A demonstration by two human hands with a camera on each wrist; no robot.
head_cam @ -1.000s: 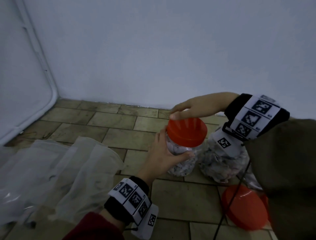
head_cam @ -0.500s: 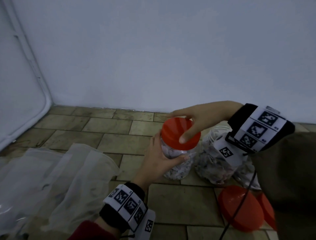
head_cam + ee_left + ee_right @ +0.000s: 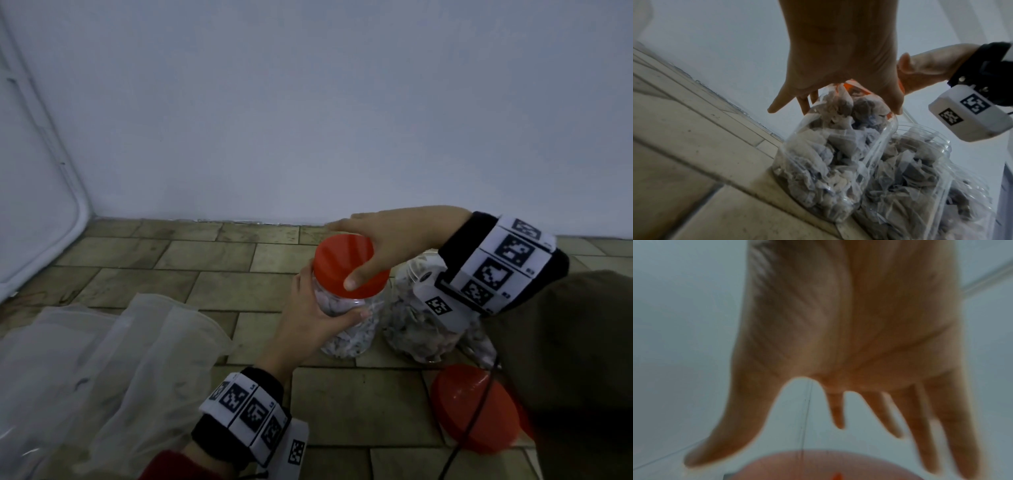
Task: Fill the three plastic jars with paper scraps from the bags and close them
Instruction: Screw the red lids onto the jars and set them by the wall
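Nearest the person, two loose red lids [image 3: 474, 409] lie overlapping on the tiled floor [image 3: 359, 407] at the near right, so by the look of it two jars are yet to be closed. To the near left, the clear plastic bags [image 3: 102, 370] lie slack and look mostly emptied.

Farther in, the left hand [image 3: 308, 318] is wrapped around the body of a jar [image 3: 830, 162] packed with paper scraps. A red lid [image 3: 346, 265] sits on this jar; the right hand [image 3: 383, 236] rests over it with thumb on the near rim and fingers reaching past the far rim, seemingly screwing it down. Whether it is fully tight cannot be told.

Just right of it, touching, a second jar [image 3: 920, 186] stands full and open. A third jar [image 3: 479, 349] is mostly hidden behind the right sleeve; it shows scraps inside.

Filling seems done; closing has just started.
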